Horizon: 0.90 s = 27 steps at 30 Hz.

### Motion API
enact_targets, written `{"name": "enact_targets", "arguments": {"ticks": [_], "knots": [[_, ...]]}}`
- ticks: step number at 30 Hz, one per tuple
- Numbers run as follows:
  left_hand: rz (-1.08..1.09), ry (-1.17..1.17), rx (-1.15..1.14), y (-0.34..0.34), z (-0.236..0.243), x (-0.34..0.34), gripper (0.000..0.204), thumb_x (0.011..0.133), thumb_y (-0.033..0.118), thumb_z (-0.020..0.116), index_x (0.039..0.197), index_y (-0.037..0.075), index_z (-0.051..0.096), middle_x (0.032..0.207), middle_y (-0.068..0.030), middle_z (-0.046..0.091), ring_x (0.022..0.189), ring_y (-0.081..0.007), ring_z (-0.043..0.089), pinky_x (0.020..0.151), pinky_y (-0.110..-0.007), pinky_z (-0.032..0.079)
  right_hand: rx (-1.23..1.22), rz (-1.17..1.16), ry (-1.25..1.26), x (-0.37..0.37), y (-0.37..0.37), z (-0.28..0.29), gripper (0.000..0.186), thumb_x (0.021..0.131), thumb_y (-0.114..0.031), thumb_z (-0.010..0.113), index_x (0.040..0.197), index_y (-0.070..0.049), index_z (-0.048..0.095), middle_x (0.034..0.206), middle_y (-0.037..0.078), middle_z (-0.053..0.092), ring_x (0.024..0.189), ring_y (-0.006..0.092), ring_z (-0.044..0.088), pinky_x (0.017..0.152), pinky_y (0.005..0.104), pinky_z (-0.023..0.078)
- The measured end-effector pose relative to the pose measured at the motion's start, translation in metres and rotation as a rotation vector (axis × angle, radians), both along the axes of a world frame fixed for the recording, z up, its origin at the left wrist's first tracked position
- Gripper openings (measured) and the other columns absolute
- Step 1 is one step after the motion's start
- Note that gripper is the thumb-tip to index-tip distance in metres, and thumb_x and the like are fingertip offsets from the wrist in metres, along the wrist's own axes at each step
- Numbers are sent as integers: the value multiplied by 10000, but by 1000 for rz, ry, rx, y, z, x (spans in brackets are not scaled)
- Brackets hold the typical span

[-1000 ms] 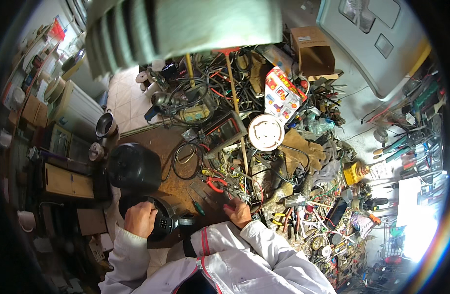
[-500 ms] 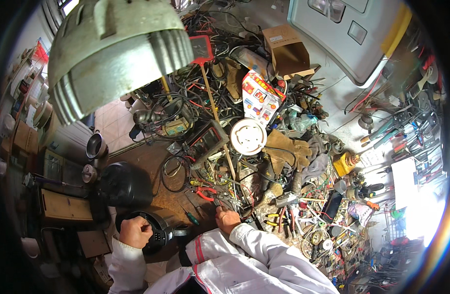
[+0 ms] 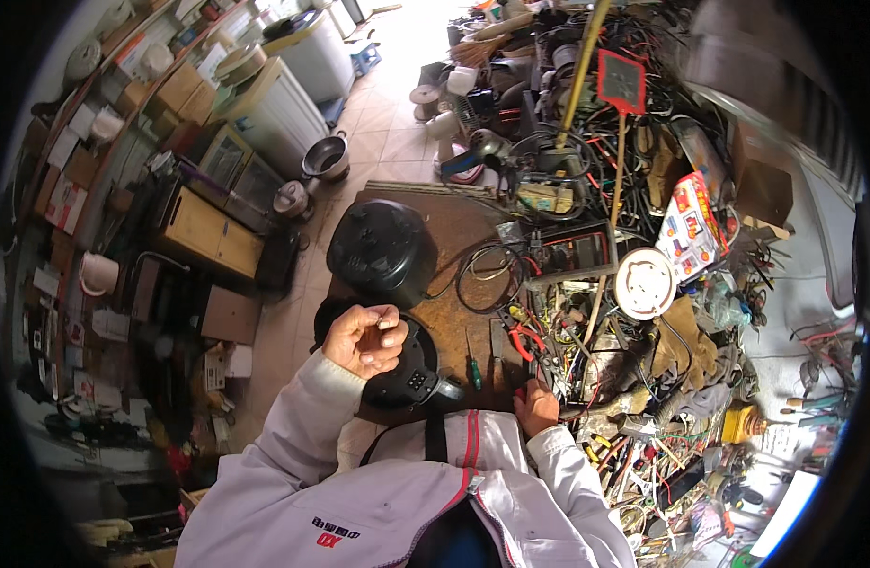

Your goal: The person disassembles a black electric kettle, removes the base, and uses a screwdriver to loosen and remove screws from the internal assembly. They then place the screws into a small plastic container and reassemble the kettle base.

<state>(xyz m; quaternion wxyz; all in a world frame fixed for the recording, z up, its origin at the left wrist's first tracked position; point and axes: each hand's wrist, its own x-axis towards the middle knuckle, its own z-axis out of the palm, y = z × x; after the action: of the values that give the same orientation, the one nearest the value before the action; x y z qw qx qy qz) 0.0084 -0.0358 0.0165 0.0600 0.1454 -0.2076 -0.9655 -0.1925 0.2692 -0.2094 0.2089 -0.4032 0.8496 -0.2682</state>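
Observation:
My left hand point(image 3: 367, 341) is raised above a black round appliance base point(image 3: 411, 374), its fingers pinched around something small that I cannot make out. My right hand point(image 3: 536, 407) is low at the bench's right, curled round something with a bit of red showing, partly hidden, just below red-handled pliers point(image 3: 522, 343). A black appliance housing point(image 3: 378, 248) rests behind the base on the rusty brown worktop point(image 3: 454, 227). Between base and pliers lie a green-handled screwdriver point(image 3: 476, 372) and a flat metal tool point(image 3: 497, 350).
Dense piles of cables, tools and gloves point(image 3: 681, 341) cover the right side around a white round disc point(image 3: 643, 284). Shelves of boxes point(image 3: 175, 90), a wooden-fronted cabinet point(image 3: 205, 232) and a metal pot point(image 3: 325, 156) stand left, beside a tiled floor point(image 3: 405, 142).
The view has swung left and up, revealing more shelves and floor. My left hand has lifted off the appliance base. My right hand stays low beside the pliers.

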Motion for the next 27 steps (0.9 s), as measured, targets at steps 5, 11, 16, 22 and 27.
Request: {"name": "enact_targets", "arguments": {"ticks": [5, 11, 16, 22, 27], "knots": [[107, 39, 27, 2, 4, 16, 300, 1074, 307, 440, 827, 140, 479, 739, 5, 479, 422, -80, 383, 479, -269, 402, 125, 58, 21, -4, -4, 15, 317, 800, -190, 785, 979, -19, 587, 958, 227, 668, 904, 455, 658, 772, 530, 534], [300, 34, 33, 15, 3, 53, 335, 1128, 349, 424, 909, 122, 537, 821, -29, 537, 500, -101, 489, 496, -255, 436, -44, 128, 125, -8, -34, 70, 207, 836, -148, 764, 963, -21, 661, 936, 211, 686, 847, 420, 677, 733, 494, 547], [410, -42, 20, 34, -2, 71, 215, 1101, 253, 503, 1039, 65, 588, 968, -98, 592, 705, -177, 615, 575, -274, 514, -476, 203, 34, 12, -114, 194, 152, 836, -63, 767, 976, -24, 722, 916, 177, 700, 803, 399, 685, 693, 452, 551], [481, -194, -20, 43, 4, 81, 196, 1073, 231, 535, 1055, 43, 588, 983, -100, 611, 778, -184, 627, 620, -280, 513, -575, 542, 67, 57, -198, 235, 194, 849, -69, 726, 1037, -35, 694, 951, 173, 669, 889, 388, 664, 752, 474, 531], [446, -252, -19, 40, -2, 96, 187, 1045, 242, 571, 1032, 56, 578, 973, -89, 604, 724, -162, 593, 605, -265, 481, -382, 617, 230, 68, -215, 218, 76, 852, -65, 676, 919, -32, 691, 881, 155, 662, 830, 374, 668, 713, 458, 540]]}}
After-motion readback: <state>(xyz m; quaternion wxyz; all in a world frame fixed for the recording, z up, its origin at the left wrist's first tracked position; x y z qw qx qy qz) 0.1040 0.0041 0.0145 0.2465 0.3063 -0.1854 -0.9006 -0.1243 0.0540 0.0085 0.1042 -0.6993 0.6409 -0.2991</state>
